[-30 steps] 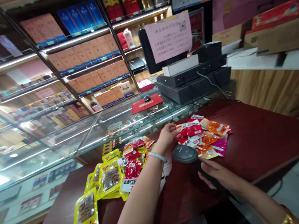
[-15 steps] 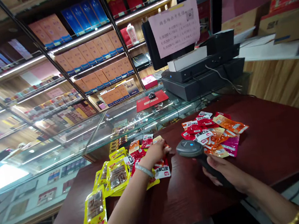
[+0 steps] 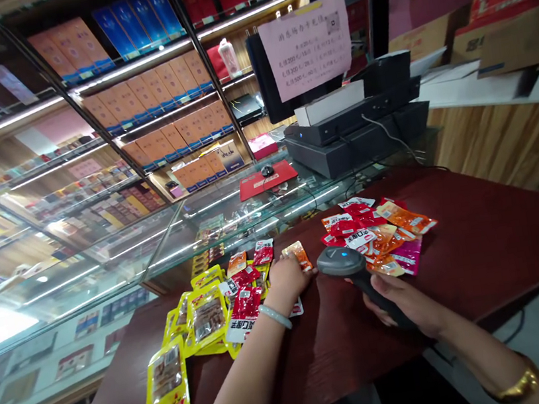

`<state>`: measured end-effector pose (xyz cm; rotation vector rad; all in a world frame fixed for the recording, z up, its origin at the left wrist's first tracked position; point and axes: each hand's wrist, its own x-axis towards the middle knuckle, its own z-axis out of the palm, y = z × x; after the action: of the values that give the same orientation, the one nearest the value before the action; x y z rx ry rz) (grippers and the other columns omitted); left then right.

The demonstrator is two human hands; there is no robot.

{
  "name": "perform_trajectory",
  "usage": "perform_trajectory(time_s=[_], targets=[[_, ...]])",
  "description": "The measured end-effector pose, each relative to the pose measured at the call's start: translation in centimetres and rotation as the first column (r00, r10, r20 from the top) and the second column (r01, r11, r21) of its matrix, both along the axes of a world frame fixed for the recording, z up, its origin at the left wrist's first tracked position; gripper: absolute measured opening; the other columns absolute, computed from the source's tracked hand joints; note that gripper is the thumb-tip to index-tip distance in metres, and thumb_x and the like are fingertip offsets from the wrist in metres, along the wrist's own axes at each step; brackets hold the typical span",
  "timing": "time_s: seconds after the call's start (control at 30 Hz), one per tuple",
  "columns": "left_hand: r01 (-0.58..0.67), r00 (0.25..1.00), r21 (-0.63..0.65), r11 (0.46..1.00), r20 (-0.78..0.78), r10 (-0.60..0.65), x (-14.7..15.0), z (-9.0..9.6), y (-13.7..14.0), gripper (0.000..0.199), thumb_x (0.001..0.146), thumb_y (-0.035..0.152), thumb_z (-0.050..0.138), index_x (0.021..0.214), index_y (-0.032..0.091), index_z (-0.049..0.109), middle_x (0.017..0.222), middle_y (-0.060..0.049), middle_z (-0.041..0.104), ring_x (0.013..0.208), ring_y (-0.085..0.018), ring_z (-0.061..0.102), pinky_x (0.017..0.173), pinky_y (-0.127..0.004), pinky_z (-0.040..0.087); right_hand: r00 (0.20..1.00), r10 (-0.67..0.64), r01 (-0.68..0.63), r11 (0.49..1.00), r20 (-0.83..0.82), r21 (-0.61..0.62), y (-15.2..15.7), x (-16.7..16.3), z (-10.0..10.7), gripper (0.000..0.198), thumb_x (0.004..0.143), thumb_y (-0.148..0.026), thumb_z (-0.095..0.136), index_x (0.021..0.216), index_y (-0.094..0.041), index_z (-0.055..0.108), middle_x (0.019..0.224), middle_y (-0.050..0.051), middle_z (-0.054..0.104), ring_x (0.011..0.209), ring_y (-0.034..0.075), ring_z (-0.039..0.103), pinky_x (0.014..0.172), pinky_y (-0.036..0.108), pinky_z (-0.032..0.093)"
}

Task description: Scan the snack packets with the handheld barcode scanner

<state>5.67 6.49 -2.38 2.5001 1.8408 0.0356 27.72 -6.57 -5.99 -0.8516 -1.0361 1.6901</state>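
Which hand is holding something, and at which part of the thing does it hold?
The right hand holds the scanner by its handle. The left hand rests on the packets; no grasp shows.

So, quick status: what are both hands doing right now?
Left hand flat on red packets. Right hand grips scanner, aimed at an orange packet. Second pile apart, right; nothing between.

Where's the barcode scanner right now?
In the head view, the barcode scanner is in the right hand, between the two snack packet piles on the red counter.
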Motion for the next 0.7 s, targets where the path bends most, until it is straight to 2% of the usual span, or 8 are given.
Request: perform_trajectory(time_s=[0.07,0.13,0.2,0.27,0.33,0.47,0.6,0.7], targets=[[-0.012,0.999,-0.051,0.999,0.03,0.014,-0.5,-0.1,0.0,0.052,0.088,0.042,0.059,0.129,0.01,0.062,0.111,-0.025,0.07,0.107,-0.038,0.067,0.092,-0.046,0.049,1.0,-0.01,0.01,1.0,0.001,-0.006,0.0,0.1,-0.1,0.055,0.084,-0.072,0.06,0.101,-0.021,0.053,0.06,-0.006,0.047,0.046,0.008,0.035,0.045,0.021,0.033],[-0.013,0.996,-0.066,0.998,0.09,0.019,-1.3,-0.1,0.1,0.044,0.091,0.026,0.053,0.133,0.019,0.062,0.12,-0.02,0.07,0.109,-0.033,0.067,0.093,-0.043,0.05,1.0,-0.024,0.024,1.0,0.003,-0.011,-0.1,0.2,-0.1,0.054,0.083,-0.073,0.06,0.098,-0.021,0.052,0.06,-0.006,0.047,0.045,0.008,0.035,0.044,0.021,0.033],[0.012,0.978,-0.011,1.0,0.209,-0.009,-2.1,-0.1,0.2,0.046,0.089,0.017,0.051,0.131,0.029,0.065,0.135,-0.012,0.064,0.12,-0.028,0.062,0.1,-0.04,0.048,0.999,-0.034,0.034,0.999,0.008,-0.005,-0.1,0.2,-0.1,0.053,0.082,-0.073,0.06,0.092,-0.021,0.05,0.06,-0.006,0.048,0.045,0.008,0.036,0.044,0.021,0.033],[0.016,0.928,0.069,0.997,0.371,-0.041,-2.7,-0.2,0.3,0.042,0.085,0.014,0.058,0.12,0.031,0.073,0.14,-0.007,0.059,0.124,-0.027,0.058,0.104,-0.038,0.046,0.999,-0.039,0.039,0.999,0.01,0.007,-0.2,0.3,0.0,0.053,0.082,-0.073,0.06,0.086,-0.022,0.048,0.059,-0.006,0.048,0.045,0.008,0.036,0.044,0.021,0.032],[-0.004,0.868,0.106,0.994,0.494,-0.049,-3.0,-0.3,0.3,0.033,0.079,0.011,0.064,0.103,0.027,0.08,0.132,-0.008,0.062,0.117,-0.026,0.061,0.102,-0.037,0.048,0.999,-0.042,0.041,0.999,0.01,0.021,-0.3,0.3,0.1,0.052,0.083,-0.072,0.06,0.082,-0.022,0.046,0.058,-0.006,0.047,0.044,0.007,0.036,0.043,0.021,0.031],[0.013,0.782,0.157,0.987,0.614,-0.108,-3.2,-0.6,-0.3,0.021,0.072,0.008,0.068,0.08,0.023,0.08,0.109,-0.007,0.068,0.101,-0.021,0.065,0.091,-0.034,0.053,0.999,-0.047,0.047,0.998,0.016,0.035,-0.3,0.4,0.3,0.053,0.082,-0.073,0.06,0.086,-0.021,0.049,0.058,-0.006,0.047,0.044,0.007,0.036,0.042,0.02,0.031],[0.107,0.643,0.332,0.937,0.696,-0.32,-3.5,-1.0,-1.0,0.018,0.072,0.009,0.068,0.073,0.023,0.079,0.098,-0.006,0.068,0.092,-0.018,0.066,0.082,-0.03,0.053,0.999,-0.047,0.047,0.997,-0.003,0.065,-0.1,0.6,0.4,0.053,0.084,-0.072,0.058,0.093,-0.02,0.052,0.059,-0.006,0.047,0.044,0.007,0.036,0.042,0.02,0.032],[0.166,0.578,0.402,0.901,0.701,-0.419,-3.6,-1.1,-1.1,0.014,0.074,0.013,0.069,0.074,0.023,0.078,0.095,-0.005,0.067,0.087,-0.017,0.066,0.077,-0.028,0.052,0.997,-0.066,0.068,0.996,-0.034,0.064,-0.1,0.7,0.5,0.05,0.086,-0.07,0.058,0.092,-0.021,0.052,0.059,-0.006,0.047,0.045,0.007,0.035,0.043,0.019,0.034]])
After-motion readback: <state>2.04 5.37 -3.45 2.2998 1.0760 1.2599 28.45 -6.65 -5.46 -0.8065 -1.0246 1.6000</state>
